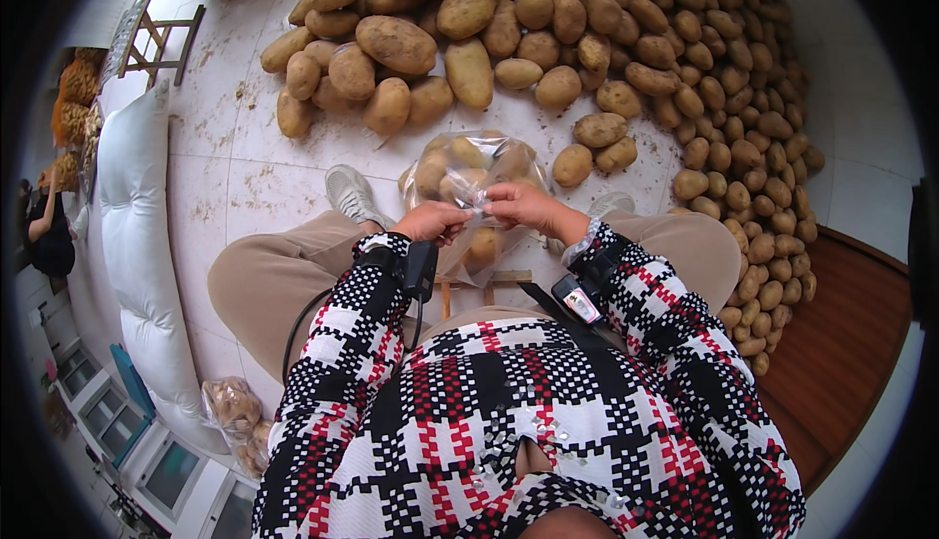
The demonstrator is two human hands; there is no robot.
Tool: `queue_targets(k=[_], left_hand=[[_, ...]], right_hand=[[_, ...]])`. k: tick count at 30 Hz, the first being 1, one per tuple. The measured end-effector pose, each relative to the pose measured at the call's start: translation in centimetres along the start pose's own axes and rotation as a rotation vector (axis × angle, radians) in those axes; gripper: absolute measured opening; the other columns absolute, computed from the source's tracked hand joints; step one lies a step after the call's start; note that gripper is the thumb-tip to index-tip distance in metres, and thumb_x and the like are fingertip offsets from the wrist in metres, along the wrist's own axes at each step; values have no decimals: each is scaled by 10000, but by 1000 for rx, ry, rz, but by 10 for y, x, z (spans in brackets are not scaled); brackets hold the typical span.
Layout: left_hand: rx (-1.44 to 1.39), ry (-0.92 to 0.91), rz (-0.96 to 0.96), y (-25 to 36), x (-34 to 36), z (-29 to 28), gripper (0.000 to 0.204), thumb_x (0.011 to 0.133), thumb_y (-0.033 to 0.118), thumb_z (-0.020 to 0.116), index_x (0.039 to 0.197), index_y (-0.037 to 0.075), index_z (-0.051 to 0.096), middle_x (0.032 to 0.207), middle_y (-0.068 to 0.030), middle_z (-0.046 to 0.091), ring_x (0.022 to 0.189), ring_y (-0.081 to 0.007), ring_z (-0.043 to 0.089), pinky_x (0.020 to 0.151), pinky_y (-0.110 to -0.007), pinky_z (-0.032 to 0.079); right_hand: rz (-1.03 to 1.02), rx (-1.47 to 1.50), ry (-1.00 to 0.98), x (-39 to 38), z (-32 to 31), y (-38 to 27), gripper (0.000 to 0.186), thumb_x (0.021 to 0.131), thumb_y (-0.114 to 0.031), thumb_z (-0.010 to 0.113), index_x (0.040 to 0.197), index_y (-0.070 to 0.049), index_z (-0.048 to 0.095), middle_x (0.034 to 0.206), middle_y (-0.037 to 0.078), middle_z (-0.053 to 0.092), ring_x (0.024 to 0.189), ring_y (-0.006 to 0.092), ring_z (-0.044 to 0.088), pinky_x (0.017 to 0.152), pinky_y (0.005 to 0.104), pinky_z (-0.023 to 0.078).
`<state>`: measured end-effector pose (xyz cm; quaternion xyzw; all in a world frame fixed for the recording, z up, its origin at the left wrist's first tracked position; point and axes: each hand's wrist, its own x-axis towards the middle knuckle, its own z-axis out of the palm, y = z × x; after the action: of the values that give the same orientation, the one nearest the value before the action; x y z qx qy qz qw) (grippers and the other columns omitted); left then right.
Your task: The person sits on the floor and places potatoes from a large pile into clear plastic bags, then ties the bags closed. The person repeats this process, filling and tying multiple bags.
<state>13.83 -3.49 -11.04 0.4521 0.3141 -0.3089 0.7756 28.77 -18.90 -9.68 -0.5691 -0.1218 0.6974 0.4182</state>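
Observation:
Between my knees stands a clear plastic bag [518, 162] with several potatoes inside. My left hand [437, 220] pinches the gathered neck of the bag from the left. From the right, my right hand [528, 208] grips the same twisted plastic, its fingertips close to the left ones. Loose film hangs down below my hands, and a potato [483, 246] shows through it. What the fingertips do at the knot or twist is too small to make out.
A large heap of potatoes [577, 16] spreads over the tiled floor ahead and to the right. Beside it lies a brown wooden board [841, 343]. A long white cushion [147, 275] and bagged potatoes [233, 407] are at the left. A wooden stool edge [504, 277] shows beneath me.

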Motion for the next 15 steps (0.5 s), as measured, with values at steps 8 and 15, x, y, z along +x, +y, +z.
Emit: queue_targets(k=[8,15], left_hand=[[-179,16,25,-1,1,3,371,865,376,537,619,123,422,530,29,379,436,-97,368,418,-220,276],[-258,32,35,-2,10,-2,334,876,350,523,627,134,463,524,46,401,429,-85,361,414,-216,278]], right_hand=[[-52,264,32,-11,9,-5,191,854,-202,573,980,-63,607,898,-13,593,795,76,537,726,234,443],[25,242,17,-13,6,0,190,842,-217,590,966,-76,564,949,2,585,884,101,535,787,259,446]])
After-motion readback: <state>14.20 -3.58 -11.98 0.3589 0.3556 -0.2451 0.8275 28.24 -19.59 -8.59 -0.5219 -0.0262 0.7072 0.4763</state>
